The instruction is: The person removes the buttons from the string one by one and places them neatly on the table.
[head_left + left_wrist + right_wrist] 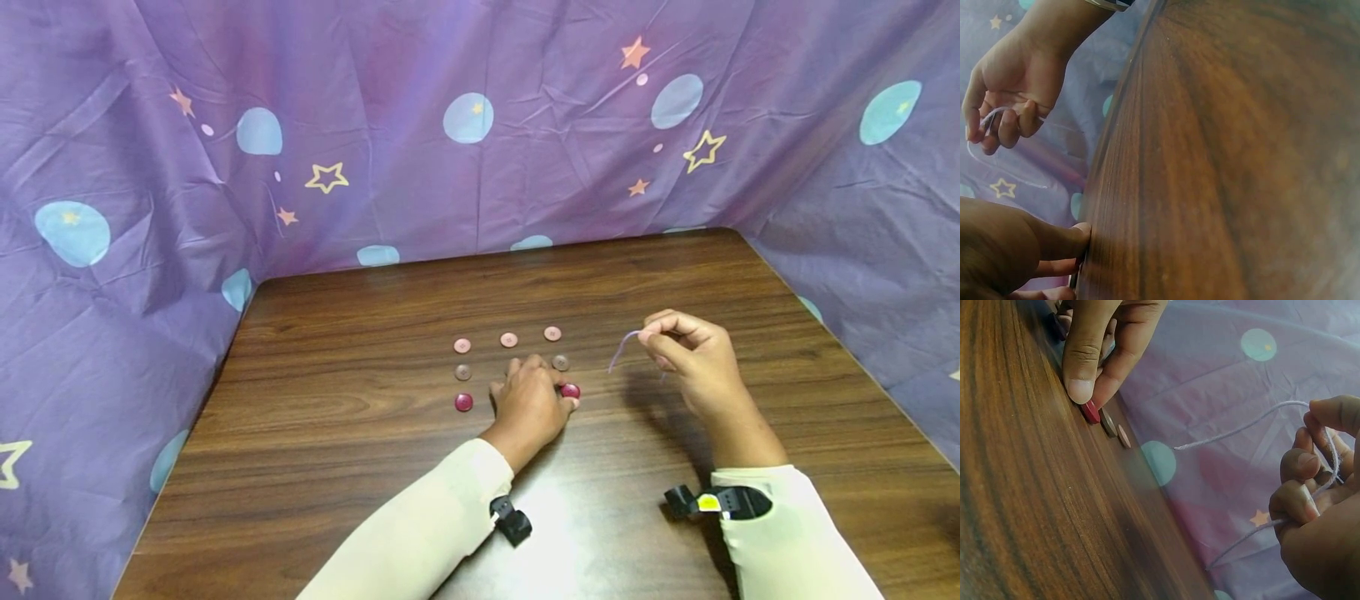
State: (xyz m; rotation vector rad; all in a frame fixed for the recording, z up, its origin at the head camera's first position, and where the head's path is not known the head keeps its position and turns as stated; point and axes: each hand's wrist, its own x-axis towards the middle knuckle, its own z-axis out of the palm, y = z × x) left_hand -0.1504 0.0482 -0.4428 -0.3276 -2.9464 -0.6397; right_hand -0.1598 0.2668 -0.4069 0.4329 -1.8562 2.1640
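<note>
My left hand (531, 404) rests low over the table and pinches a dark red button (571, 392) by its edges with thumb and finger. In the right wrist view that red button (1090, 412) shows tilted under the thumb. Raised above the table to the right, my right hand (693, 358) holds a thin lilac cord (621, 346) between thumb and index finger. One cord end hangs free to the left; the rest of the cord (1333, 456) loops through the curled fingers. The left hand hides part of the table among the buttons.
Three pink buttons (508, 340) lie in a row at the back. Below them are a brown button (462, 372) on the left and another brown button (561, 362) on the right. A second red button (463, 402) lies front left. A purple patterned cloth (405, 167) surrounds the wooden table (337, 467).
</note>
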